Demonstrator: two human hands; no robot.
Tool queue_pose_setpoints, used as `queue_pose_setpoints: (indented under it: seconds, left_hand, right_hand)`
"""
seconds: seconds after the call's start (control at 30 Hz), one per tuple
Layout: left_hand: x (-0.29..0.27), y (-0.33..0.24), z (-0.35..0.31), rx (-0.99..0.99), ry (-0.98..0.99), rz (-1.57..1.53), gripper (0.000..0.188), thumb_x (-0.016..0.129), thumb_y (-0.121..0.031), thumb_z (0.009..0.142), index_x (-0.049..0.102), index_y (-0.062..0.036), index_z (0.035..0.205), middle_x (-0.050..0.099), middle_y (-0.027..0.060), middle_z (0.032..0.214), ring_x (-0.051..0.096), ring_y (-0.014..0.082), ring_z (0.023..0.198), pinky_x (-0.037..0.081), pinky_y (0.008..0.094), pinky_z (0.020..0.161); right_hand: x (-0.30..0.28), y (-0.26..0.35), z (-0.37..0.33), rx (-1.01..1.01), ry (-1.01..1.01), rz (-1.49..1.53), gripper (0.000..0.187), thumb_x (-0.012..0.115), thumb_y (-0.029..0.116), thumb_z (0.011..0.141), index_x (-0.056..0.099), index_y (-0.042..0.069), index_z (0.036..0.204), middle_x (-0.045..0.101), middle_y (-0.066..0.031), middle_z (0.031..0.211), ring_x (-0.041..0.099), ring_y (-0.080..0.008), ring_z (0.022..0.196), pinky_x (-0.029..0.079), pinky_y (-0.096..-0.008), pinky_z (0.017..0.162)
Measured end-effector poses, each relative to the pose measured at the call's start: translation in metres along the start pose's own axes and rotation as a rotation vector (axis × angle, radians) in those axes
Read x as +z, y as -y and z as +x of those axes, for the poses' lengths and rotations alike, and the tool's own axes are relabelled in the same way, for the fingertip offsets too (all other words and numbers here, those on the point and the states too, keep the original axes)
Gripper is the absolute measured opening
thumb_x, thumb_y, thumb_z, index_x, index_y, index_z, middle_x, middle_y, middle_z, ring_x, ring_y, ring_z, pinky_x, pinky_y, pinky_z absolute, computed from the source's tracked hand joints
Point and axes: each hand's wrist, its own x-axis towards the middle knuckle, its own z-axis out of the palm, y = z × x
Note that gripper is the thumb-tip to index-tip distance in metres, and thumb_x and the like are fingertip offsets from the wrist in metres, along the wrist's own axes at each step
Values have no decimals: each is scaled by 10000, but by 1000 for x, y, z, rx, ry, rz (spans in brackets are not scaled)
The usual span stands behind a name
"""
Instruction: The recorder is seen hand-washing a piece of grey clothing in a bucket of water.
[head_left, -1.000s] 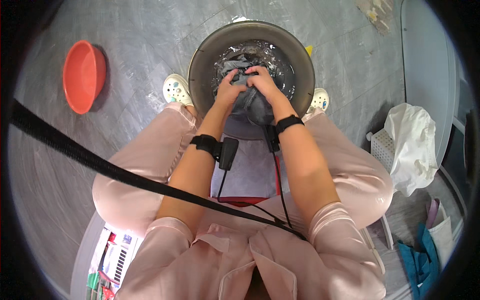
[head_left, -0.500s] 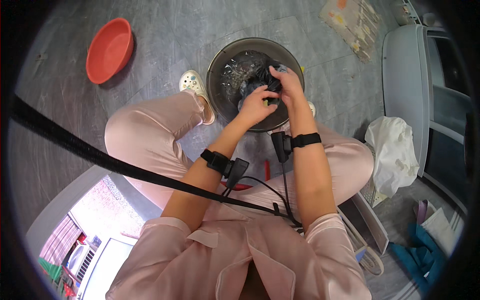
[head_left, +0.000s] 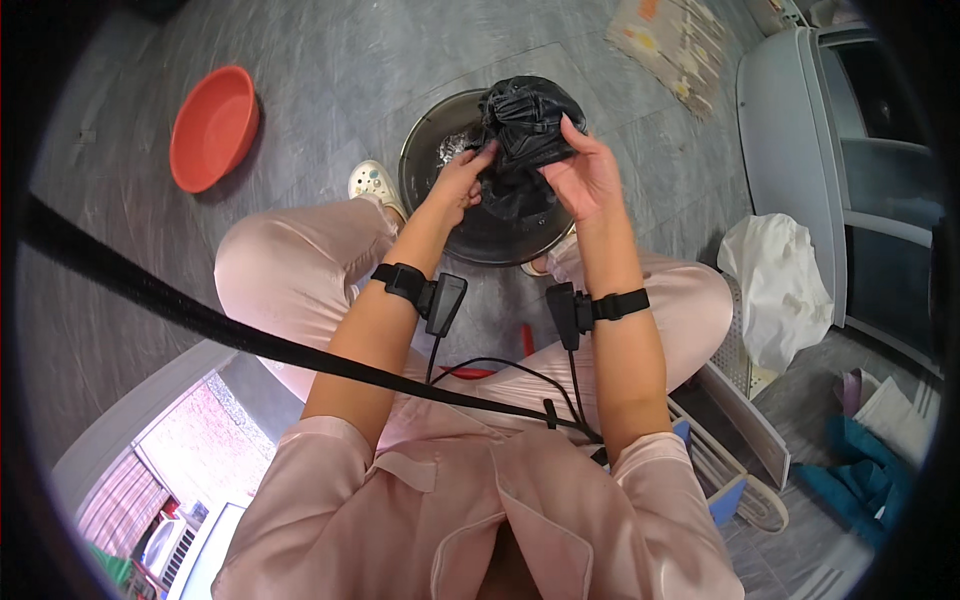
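Observation:
Between my hands is a black, wrinkled wet cloth item (head_left: 532, 125), bunched into a rounded shape; I cannot tell what kind of garment it is. It is lifted over the far right rim of a dark round basin (head_left: 421, 215) that holds water, and its lower part hangs down toward the water. My right hand (head_left: 584, 178) grips its right side, thumb on top and fingers under it. On the left edge, my left hand (head_left: 461, 186) is closed on the cloth with thumb and fingers. Some of its fingertips are hidden.
A red oval tub (head_left: 214, 130) lies on the grey floor at far left. At right are a white bag (head_left: 775, 290), a grey cabinet (head_left: 790, 150) and teal cloth (head_left: 850, 480). A patterned mat (head_left: 672, 50) lies beyond. A black strap crosses in front of me.
The black cloth has come up out of the basin, spread wider between my hands. My left hand has moved left, and my right hand has turned palm up beneath the cloth. The view has shifted slightly.

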Motion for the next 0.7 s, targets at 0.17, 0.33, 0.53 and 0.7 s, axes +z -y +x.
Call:
queue_pose_setpoints:
  seconds: [0.17,0.33,0.53,0.7]
  left_hand:
    - [-7,-6,10,-387,-85,-402,211,687,-308,819,536,-162,833,547,1,677,305,69,415,250,204,406]
    - [-27,11,17,-387,-287,-453,164,615,-64,770,541,-161,879,504,-8,652,320,82,413,275,217,412]
    - [-13,3,-2,-33,-133,-166,570,612,27,718,463,-153,1238,485,13,749,347,86,434,294,229,415]
    - [15,-14,-29,79,41,105,561,613,42,727,458,-120,1241,482,-1,699,374,83,452,278,233,425]
  right_hand:
    - [-13,-12,-2,115,-5,227,293,478,107,929,524,-63,1162,587,-175,1169,565,-310,1081,414,-464,981]
    - [-55,-17,8,159,-88,103,302,490,103,915,527,-55,1170,566,-182,1215,513,-304,1166,342,-485,1044]
    - [-118,-43,6,260,-666,-681,589,698,280,778,476,-71,1196,557,-155,1174,533,-269,1110,425,-409,929]
    - [-113,-65,16,76,-779,-1316,730,708,347,743,412,-77,1258,501,-274,1256,484,-364,1199,390,-387,993]
